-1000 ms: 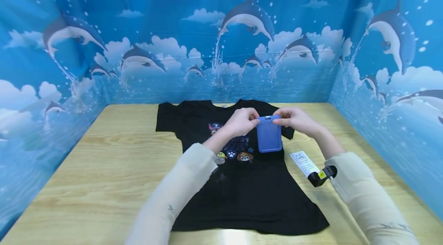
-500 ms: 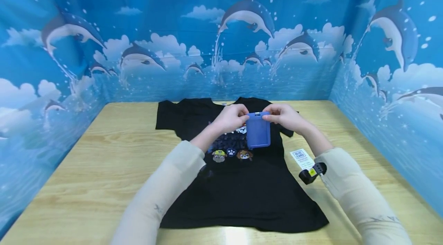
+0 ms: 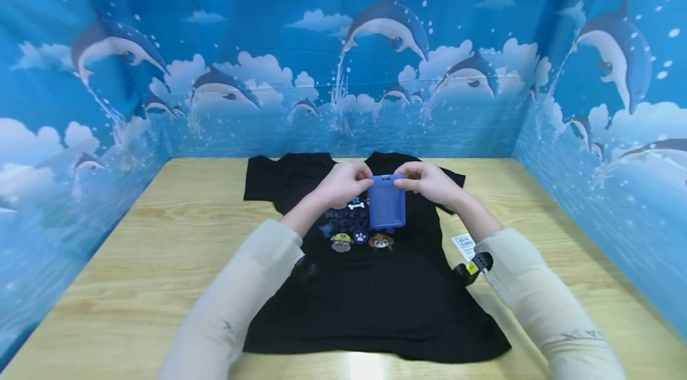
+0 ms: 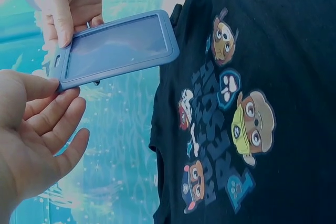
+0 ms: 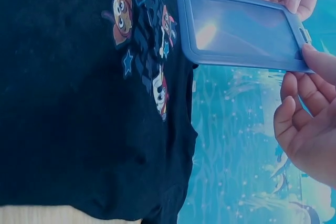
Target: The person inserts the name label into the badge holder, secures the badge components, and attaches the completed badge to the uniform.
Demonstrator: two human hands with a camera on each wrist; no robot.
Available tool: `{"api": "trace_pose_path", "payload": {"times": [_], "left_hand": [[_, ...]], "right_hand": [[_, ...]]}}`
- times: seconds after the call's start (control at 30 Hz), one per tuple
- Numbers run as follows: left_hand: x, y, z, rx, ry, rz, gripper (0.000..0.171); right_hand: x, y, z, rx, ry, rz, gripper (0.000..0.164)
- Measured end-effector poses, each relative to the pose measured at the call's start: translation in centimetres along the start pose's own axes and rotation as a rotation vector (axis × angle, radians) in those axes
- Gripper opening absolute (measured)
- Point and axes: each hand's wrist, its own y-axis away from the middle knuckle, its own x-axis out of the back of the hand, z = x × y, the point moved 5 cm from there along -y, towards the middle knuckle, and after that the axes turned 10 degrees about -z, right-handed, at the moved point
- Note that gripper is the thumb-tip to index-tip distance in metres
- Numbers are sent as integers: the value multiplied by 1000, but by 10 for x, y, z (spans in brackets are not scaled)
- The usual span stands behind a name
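Note:
A blue card holder (image 3: pixel 387 204) with a clear window and a slot in its top edge hangs upright over a black T-shirt (image 3: pixel 376 302). My left hand (image 3: pixel 346 182) pinches its top left corner between thumb and fingers. At the opposite top corner, my right hand (image 3: pixel 424 182) pinches it the same way. The left wrist view shows the card holder (image 4: pixel 121 45) gripped at its slotted end by both hands. In the right wrist view, light glints off the window of the card holder (image 5: pixel 241 30). The shirt lies spread out with cartoon dog prints on its chest.
A white printed card (image 3: pixel 463 244) marked "ID/IC CARD" lies on the wooden table (image 3: pixel 161 260) right of the shirt, partly hidden by the black wrist camera (image 3: pixel 472 268). Blue dolphin-print curtains (image 3: pixel 300 40) enclose the back and sides.
Both hands have moved left together with the card holder, from the shirt's right side to over its chest print. The right forearm now covers more of the white card.

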Motion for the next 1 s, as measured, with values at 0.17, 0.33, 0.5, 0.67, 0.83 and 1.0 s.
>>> {"api": "trace_pose_path", "payload": {"times": [0.17,0.33,0.5,0.67,0.83,1.0], "left_hand": [[4,6,-6,35,33,-12,17],[8,11,-12,43,65,-9,15],[16,15,-15,28,16,5,15],[22,20,-16,5,-91,30,16],[25,25,-22,12,-105,39,15],[29,30,-28,13,-118,53,15]], "right_hand": [[-6,-4,-6,14,-22,-7,27],[-11,-8,-13,38,-10,-14,26],[-16,-14,-19,72,-18,-13,24],[-22,-19,-21,84,-34,-20,23],[-29,-26,-22,85,-45,-41,24],[-36,-30,-26,103,-72,-69,23]]}}
